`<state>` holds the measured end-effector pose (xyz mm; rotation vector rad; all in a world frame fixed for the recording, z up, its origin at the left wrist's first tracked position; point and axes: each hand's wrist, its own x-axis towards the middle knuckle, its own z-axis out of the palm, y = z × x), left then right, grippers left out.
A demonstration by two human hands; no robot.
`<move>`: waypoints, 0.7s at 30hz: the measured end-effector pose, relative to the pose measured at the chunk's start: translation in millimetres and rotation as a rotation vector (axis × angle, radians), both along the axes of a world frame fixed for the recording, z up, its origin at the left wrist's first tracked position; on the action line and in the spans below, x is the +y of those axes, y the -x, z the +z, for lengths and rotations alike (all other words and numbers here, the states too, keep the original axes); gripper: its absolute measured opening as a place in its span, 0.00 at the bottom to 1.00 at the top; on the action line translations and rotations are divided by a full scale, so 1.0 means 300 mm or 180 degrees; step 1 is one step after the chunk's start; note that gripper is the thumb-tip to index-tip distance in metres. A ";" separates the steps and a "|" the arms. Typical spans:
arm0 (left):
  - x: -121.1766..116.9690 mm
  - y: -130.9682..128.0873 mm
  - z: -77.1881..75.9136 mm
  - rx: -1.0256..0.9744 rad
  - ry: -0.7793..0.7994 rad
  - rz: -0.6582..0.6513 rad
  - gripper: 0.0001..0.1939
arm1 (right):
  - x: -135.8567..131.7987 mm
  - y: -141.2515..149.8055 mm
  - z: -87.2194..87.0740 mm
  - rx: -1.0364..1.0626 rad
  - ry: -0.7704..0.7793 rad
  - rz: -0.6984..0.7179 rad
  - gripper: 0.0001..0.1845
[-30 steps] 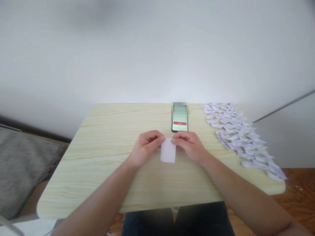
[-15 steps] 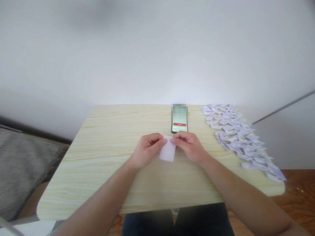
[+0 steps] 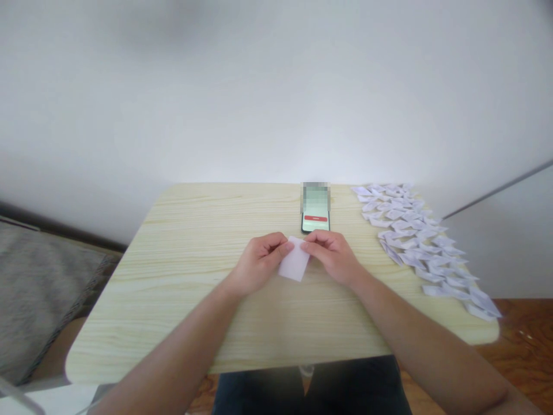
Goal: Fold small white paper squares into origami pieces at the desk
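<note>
A small white sheet of paper (image 3: 295, 265) hangs slightly tilted just above the middle of a light wooden table (image 3: 181, 300). My left hand (image 3: 258, 262) pinches its upper left corner with thumb and fingers closed. My right hand (image 3: 332, 255) pinches the upper right corner in the same way. Both hands sit close together, almost touching over the paper's top edge.
A phone (image 3: 315, 208) with a lit screen lies just behind my hands. Several small folded white paper pieces (image 3: 415, 236) cover the table's right side, up to the right edge. A grey cushion (image 3: 38, 294) lies to the left of the table. A white wall stands behind.
The paper has tipped a little, its lower edge swinging to the left and rising slightly. Both hands have stayed in nearly the same place.
</note>
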<state>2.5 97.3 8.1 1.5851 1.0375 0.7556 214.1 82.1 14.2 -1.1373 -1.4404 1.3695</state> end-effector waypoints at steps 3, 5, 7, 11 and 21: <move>-0.002 -0.002 0.002 0.0064 -0.0039 -0.0066 0.21 | -0.001 0.000 0.000 -0.0122 -0.0026 0.0030 0.11; -0.003 -0.004 0.005 0.0046 -0.0029 -0.0063 0.20 | -0.001 -0.001 -0.001 -0.0155 -0.0064 0.0027 0.11; -0.003 -0.006 0.008 -0.0025 0.0030 -0.0039 0.20 | 0.001 -0.001 -0.003 -0.0132 -0.0095 0.0006 0.11; -0.001 -0.007 0.013 -0.0119 0.0066 0.0029 0.19 | 0.008 -0.003 -0.008 -0.0101 -0.0100 -0.0155 0.12; -0.001 -0.006 0.012 0.0099 -0.0118 0.0022 0.20 | 0.012 -0.005 -0.017 -0.0039 -0.0138 -0.0234 0.13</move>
